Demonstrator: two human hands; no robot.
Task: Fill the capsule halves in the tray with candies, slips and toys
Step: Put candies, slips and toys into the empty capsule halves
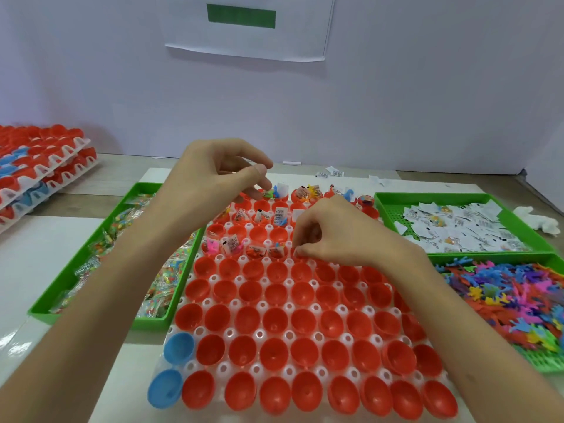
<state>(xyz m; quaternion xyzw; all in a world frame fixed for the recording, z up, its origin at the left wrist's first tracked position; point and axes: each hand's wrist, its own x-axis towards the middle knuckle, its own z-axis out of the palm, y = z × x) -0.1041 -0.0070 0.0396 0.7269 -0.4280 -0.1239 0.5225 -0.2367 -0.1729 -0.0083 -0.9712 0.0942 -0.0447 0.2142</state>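
A white tray (259, 334) of red capsule halves (305, 322) is being carried at the middle of the worktop (55, 254), close to its near edge, with two blue halves (178, 349) being held at the tray's near-left corner. The halves in the far rows (232, 244) are being occupied by slips and toys, while the near rows are being left unfilled. The left hand (213, 175) is being held above the tray's far-left part with its fingers curled and thumb set against them; whether anything is being pinched cannot be told. The right hand (332, 236) is being lowered onto the tray's middle with fingertips (300, 250) bunched together at a half; what is between them cannot be told. Candies are being kept in a green bin (76, 279) on the tray's left, slips in a green bin (390, 206) towards the far-right corner, and toys in a green bin (537, 361) along the right edge. Stacked trays (39, 166) of capsules are being stored at the far-left corner.
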